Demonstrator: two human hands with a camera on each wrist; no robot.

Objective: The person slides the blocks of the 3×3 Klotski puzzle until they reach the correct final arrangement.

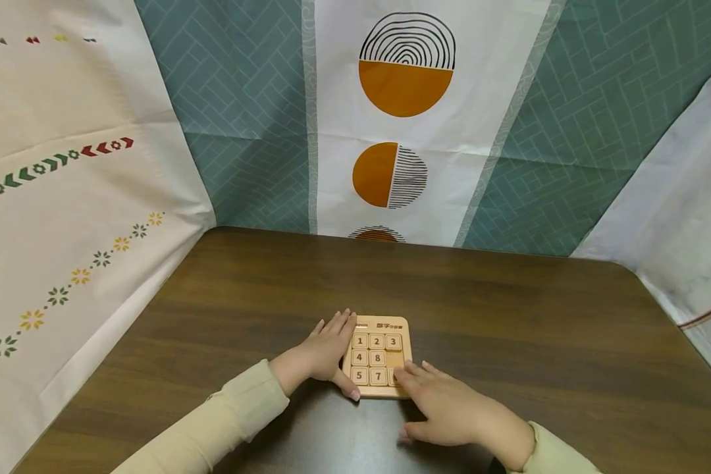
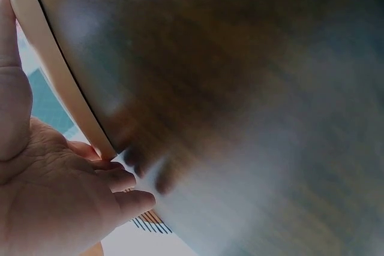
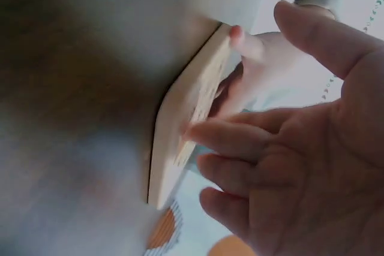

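A wooden number slide puzzle (image 1: 404,391) lies flat on the table. Its tiles read 1, 2, 3, then 4, 8 and a gap, then 5, 7 and a tile mostly covered by a fingertip. My left hand (image 1: 326,352) holds the board's left side, thumb at the lower left corner and fingers along the left edge up to the top corner. In the left wrist view the puzzle (image 2: 63,76) shows its side edge between thumb and fingers. With extended fingers, my right hand (image 1: 450,408) touches the lower right tile by the index fingertip; its thumb stays off the board.
A dark brown wooden table (image 1: 509,316) extends around the puzzle. Behind it hangs a teal and white cloth (image 1: 255,131) with orange half-circles. Patterned white cloth (image 1: 53,217) borders the left side, and pale cloth (image 1: 693,230) the right.
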